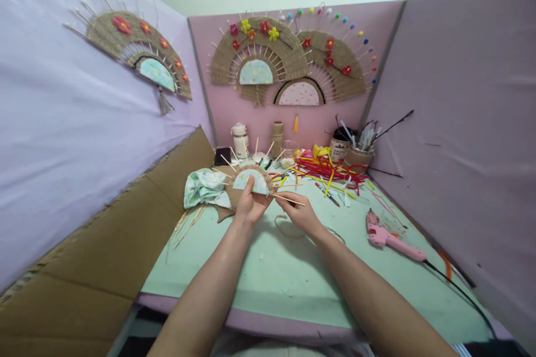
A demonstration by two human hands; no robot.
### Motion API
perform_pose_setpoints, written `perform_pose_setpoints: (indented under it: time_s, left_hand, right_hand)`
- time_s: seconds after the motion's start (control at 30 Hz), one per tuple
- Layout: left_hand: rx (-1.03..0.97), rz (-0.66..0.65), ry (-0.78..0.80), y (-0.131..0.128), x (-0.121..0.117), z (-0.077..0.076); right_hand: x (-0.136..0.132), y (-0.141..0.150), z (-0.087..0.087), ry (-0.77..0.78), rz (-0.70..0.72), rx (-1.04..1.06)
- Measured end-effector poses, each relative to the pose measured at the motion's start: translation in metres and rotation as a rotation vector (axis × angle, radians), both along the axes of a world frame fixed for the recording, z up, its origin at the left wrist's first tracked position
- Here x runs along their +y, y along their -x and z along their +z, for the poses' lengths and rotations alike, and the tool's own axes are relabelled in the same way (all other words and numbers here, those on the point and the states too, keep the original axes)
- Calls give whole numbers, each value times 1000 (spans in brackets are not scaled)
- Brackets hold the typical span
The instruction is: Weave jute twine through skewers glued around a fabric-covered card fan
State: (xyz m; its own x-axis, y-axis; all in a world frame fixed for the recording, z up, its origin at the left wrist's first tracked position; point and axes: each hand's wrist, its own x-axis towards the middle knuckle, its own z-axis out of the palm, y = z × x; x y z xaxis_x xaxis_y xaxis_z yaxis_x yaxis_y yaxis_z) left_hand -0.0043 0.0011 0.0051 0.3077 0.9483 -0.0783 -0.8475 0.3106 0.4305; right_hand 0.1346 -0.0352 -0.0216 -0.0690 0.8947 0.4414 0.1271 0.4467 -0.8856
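A small half-round fan piece [248, 179], with light blue-green patterned cloth in the middle, a twine-woven rim and thin wooden sticks fanning out, is held up over the table. My left hand [252, 207] grips its lower edge, thumb lying across the cloth front. At the fan's lower right corner, my right hand [302, 215] is closed in a pinch by the lowest wooden stick [291, 199]. Twine [281, 230] loops below and past the right hand on the tabletop; it appears to run up to the pinching fingers, though their tips are partly hidden.
Crumpled patterned cloth [205, 188] and loose sticks [190, 223] lie left. A pink glue gun [393, 240] with a cord lies right. Red and yellow pipe cleaners [330, 170], a twine spool [277, 136] and a white bottle [240, 139] are behind. Finished fans [259, 39] hang on the panels.
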Motion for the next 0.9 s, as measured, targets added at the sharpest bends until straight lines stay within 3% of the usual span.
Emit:
perform_pose_setpoints:
  time_s: [0.2,0.37,0.47,0.6,0.67,0.73,0.8,0.9]
  left_hand:
    - [5,6,4,3,3,-2]
    - [-6,71,21,5,5,-1]
    - [9,157,2,4,5,1]
    - [57,349,-44,1,4,0]
    - [69,420,-63,1,5,-1]
    - [58,448,-60,2,6,-2]
    - [30,433,-41,2,6,-2]
    - [-5,347,9,0,5,-1]
  right_hand:
    - [1,-3,6,34,26,-30]
    - [9,-23,11,254,-3,24]
    - [14,-38,16,328,-63,155]
    - [9,-38,22,245,-91,190]
    - [2,-28,22,201,-48,88]
    - [-5,-14,20,202,79,-40]
    - [-8,-2,14,219,201,-114]
    - [-5,7,3,232,242,-172]
